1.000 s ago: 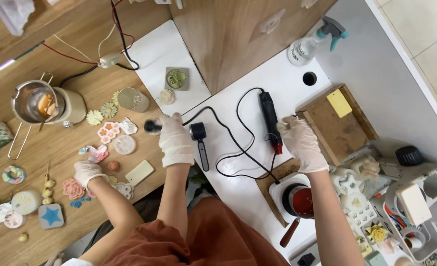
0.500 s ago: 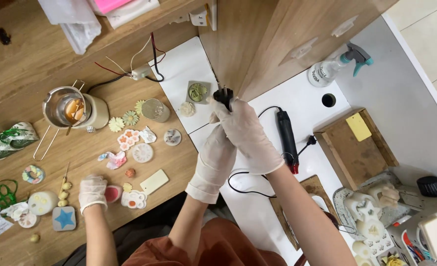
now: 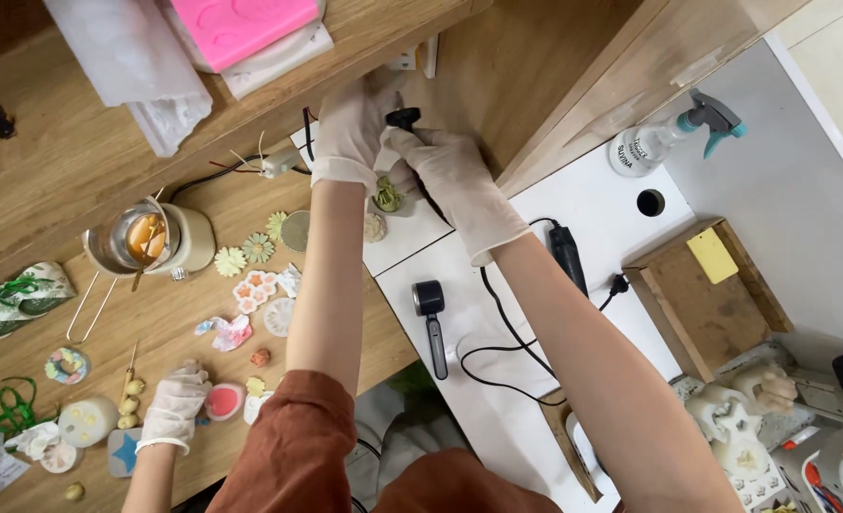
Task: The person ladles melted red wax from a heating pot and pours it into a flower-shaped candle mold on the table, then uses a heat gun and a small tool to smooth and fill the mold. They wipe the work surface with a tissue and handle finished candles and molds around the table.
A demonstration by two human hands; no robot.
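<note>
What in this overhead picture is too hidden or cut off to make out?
Head view, all of it:
- The wall socket: mostly hidden behind the left hand.
- The black plug: mostly covered by the right hand; whether its pins are in cannot be told.
- The pink mould: cut off by the top edge.
- The co-worker's gloved hand: what lies under it is hidden.

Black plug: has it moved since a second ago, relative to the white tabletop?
Yes. The black plug left the white tabletop and now sits up at the wooden shelf edge, held between the left hand and right hand.
</note>
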